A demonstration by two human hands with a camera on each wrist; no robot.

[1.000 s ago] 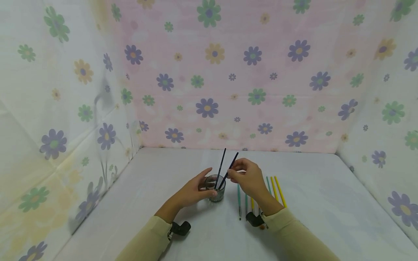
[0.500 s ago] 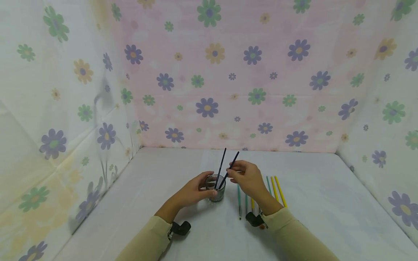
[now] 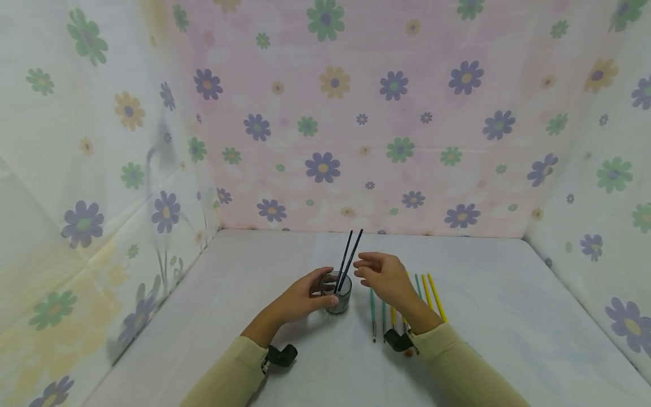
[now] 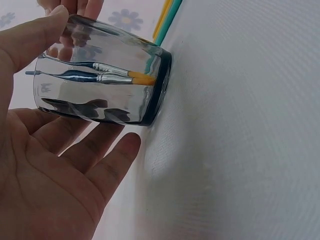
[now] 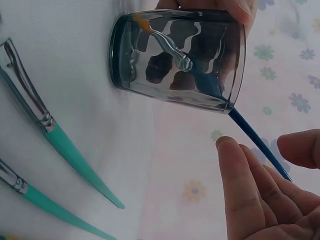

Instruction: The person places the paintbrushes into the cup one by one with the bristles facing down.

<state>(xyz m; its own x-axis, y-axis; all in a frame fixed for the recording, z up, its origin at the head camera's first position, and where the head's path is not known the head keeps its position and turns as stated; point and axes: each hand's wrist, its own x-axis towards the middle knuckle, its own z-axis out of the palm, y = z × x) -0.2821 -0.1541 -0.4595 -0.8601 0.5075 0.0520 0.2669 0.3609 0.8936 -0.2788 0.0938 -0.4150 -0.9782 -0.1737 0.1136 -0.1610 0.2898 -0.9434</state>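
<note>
A small clear glass [image 3: 338,295] stands on the white table [image 3: 488,316]. My left hand [image 3: 319,289] grips it from the left, thumb on the far side [image 4: 35,37]. Two dark blue paintbrushes [image 3: 348,254] stand in the glass [image 4: 100,85], bristles down, leaning side by side. My right hand [image 3: 362,268] hovers just right of their handles, fingers spread and holding nothing. In the right wrist view a blue handle [image 5: 255,145] passes beside my open fingers [image 5: 245,185], which do not touch it, and the glass [image 5: 180,60] lies beyond.
Several teal brushes [image 3: 373,316] and yellow brushes [image 3: 436,297] lie in a row on the table under and right of my right wrist; two teal ones [image 5: 65,150] show in the right wrist view. Flowered cloth walls [image 3: 325,113] close the back and both sides.
My right hand has let go of the second blue brush and opened. That brush has tipped left and now leans beside the first. The left hand stays on the glass.
</note>
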